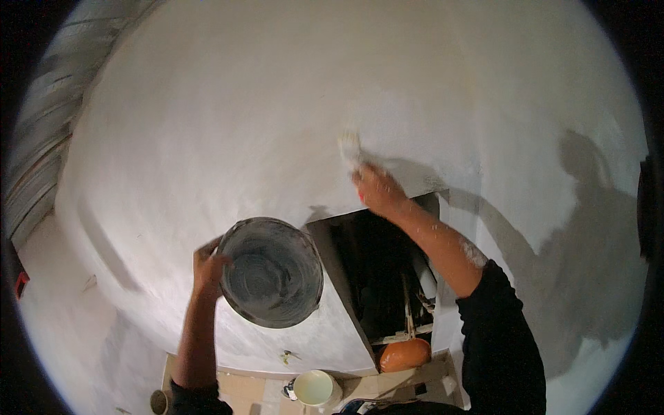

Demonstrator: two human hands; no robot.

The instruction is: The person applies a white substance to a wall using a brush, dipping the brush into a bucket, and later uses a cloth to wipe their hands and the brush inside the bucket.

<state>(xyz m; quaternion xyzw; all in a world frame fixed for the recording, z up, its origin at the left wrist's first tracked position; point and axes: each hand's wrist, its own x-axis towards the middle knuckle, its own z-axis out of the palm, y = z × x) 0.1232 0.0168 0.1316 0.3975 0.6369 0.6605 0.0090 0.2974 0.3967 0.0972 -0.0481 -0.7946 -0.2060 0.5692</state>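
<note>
My right hand [379, 188] is closed round the handle of a paintbrush [351, 147], whose pale, paint-covered bristles meet the white wall [249, 124] above a dark opening. Blurring hides the finer detail of the brush. Lower and to the left, my left hand [208, 266] grips the rim of a round dark basin [272, 272], thumb over the edge and the other fingers behind it. Whitish residue coats the inside of the basin. White splashes mark my right forearm.
A dark recess [373, 270] in the wall holds sticks and an orange rounded object [405, 355]. Below stand a cream bucket [315, 389] and a small container [159, 402]. A small tap-like fitting [286, 357] juts from the lower wall. Corrugated roofing [52, 111] slopes at upper left.
</note>
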